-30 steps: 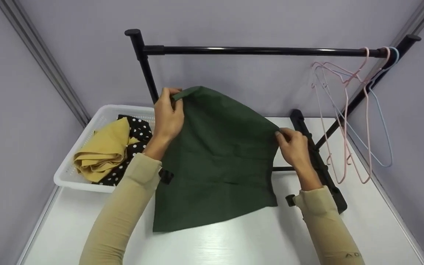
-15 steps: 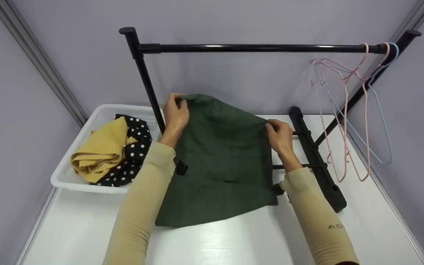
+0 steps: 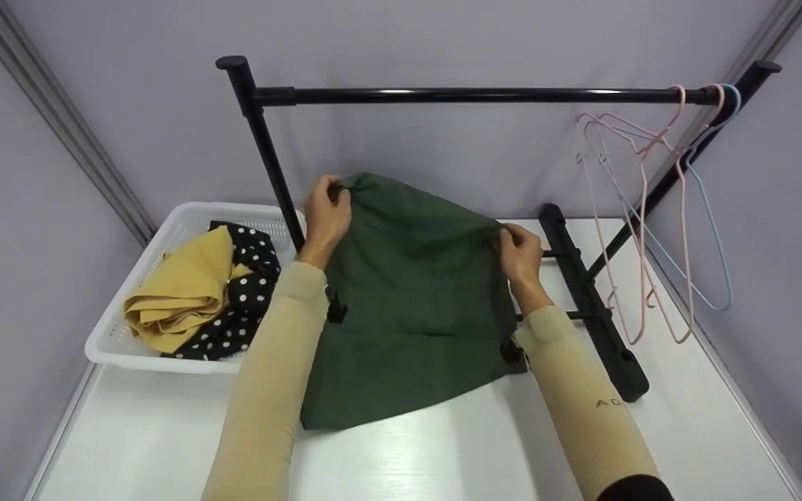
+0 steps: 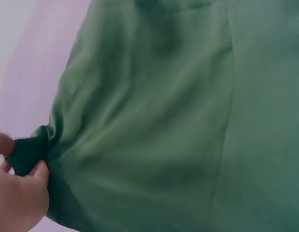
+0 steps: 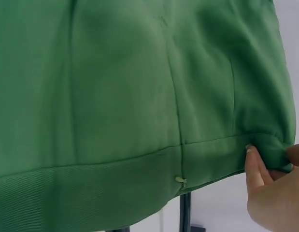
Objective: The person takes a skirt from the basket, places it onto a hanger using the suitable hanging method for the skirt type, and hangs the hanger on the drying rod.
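Note:
A dark green skirt (image 3: 418, 299) hangs spread between both hands in the head view, its lower edge over the white table. My left hand (image 3: 328, 219) pinches its upper left corner; in the left wrist view the thumb and fingers of that hand (image 4: 21, 198) bunch the fabric. At the upper right corner, my right hand (image 3: 521, 256) grips the edge. The right wrist view shows that hand (image 5: 275, 195) holding the end of a waistband (image 5: 106, 193), with a small zip pull (image 5: 181, 181) beside a seam. Some fingertips are hidden behind the cloth.
A black clothes rack (image 3: 477, 96) stands behind the skirt. Pink hangers (image 3: 643, 243) and a blue hanger (image 3: 720, 243) hang at its right end. On the left, a white basket (image 3: 112, 358) contains yellow cloth (image 3: 189, 285) and black polka-dot cloth (image 3: 255, 296).
My right hand has moved left and slightly up, while the left hand has shifted a little right and down. The hands are closer together, and the skirt's top edge spans less width.

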`<state>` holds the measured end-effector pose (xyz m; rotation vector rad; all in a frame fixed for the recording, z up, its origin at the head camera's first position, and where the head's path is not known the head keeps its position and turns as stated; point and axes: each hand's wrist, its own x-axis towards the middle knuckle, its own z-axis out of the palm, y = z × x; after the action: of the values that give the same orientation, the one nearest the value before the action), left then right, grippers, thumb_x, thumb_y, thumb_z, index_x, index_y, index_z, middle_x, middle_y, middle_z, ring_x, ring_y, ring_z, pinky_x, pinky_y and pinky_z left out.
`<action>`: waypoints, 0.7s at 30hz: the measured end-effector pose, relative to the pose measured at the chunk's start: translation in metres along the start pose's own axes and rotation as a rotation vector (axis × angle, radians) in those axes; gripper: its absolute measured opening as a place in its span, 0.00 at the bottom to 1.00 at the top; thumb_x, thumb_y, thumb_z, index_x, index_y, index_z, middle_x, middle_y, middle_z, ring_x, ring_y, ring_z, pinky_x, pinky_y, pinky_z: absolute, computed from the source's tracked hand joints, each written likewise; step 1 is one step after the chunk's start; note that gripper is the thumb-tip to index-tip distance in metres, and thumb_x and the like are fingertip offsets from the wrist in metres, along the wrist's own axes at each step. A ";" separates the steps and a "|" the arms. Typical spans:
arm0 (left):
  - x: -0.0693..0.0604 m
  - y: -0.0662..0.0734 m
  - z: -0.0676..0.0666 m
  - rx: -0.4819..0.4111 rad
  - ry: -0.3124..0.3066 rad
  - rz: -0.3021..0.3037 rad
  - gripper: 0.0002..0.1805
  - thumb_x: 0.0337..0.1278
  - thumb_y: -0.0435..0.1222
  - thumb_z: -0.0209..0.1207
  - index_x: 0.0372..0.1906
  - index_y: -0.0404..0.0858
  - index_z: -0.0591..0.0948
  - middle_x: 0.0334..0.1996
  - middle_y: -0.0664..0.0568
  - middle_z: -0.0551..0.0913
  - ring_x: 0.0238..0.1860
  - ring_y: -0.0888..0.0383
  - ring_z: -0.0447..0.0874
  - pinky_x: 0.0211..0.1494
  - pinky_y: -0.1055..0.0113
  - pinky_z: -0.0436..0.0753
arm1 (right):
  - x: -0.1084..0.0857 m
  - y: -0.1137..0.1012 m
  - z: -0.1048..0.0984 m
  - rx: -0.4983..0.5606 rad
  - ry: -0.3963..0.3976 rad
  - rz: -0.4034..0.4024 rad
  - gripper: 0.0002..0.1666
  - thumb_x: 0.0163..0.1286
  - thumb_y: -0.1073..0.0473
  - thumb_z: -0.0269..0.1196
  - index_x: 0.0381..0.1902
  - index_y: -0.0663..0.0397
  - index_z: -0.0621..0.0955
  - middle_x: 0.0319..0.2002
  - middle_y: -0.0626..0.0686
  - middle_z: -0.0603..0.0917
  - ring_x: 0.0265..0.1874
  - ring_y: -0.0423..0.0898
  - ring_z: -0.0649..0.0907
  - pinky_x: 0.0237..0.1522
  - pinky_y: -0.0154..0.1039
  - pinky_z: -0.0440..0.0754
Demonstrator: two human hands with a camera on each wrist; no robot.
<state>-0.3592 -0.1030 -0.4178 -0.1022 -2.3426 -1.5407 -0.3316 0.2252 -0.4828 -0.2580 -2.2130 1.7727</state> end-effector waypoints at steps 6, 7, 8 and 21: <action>-0.014 -0.006 0.009 0.165 -0.264 0.053 0.33 0.78 0.35 0.50 0.81 0.41 0.54 0.82 0.42 0.43 0.82 0.46 0.41 0.80 0.50 0.54 | -0.004 0.010 -0.004 -0.118 -0.071 0.013 0.25 0.79 0.65 0.50 0.70 0.59 0.74 0.68 0.63 0.76 0.66 0.56 0.76 0.65 0.50 0.76; -0.019 -0.005 0.011 0.182 -0.305 0.070 0.33 0.78 0.35 0.50 0.81 0.41 0.55 0.82 0.41 0.44 0.82 0.46 0.42 0.80 0.50 0.55 | -0.005 0.012 -0.006 -0.144 -0.090 0.001 0.25 0.78 0.65 0.50 0.71 0.59 0.73 0.69 0.63 0.75 0.67 0.57 0.76 0.65 0.51 0.76; -0.024 -0.003 0.013 0.193 -0.351 0.089 0.33 0.78 0.35 0.50 0.81 0.39 0.56 0.81 0.40 0.48 0.81 0.45 0.45 0.79 0.49 0.57 | -0.006 0.013 -0.008 -0.167 -0.115 -0.015 0.25 0.78 0.65 0.50 0.71 0.59 0.73 0.69 0.64 0.74 0.68 0.58 0.75 0.65 0.52 0.75; -0.159 0.015 0.041 0.768 -1.018 0.291 0.28 0.60 0.39 0.72 0.64 0.40 0.79 0.59 0.47 0.80 0.60 0.50 0.79 0.62 0.51 0.80 | -0.039 0.018 -0.048 -0.437 -0.420 -0.330 0.13 0.73 0.70 0.56 0.50 0.69 0.84 0.49 0.66 0.85 0.51 0.61 0.83 0.52 0.58 0.81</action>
<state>-0.2152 -0.0405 -0.4694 -1.1905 -3.2574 -0.3401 -0.2794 0.2613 -0.4950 0.4098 -2.7245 1.2390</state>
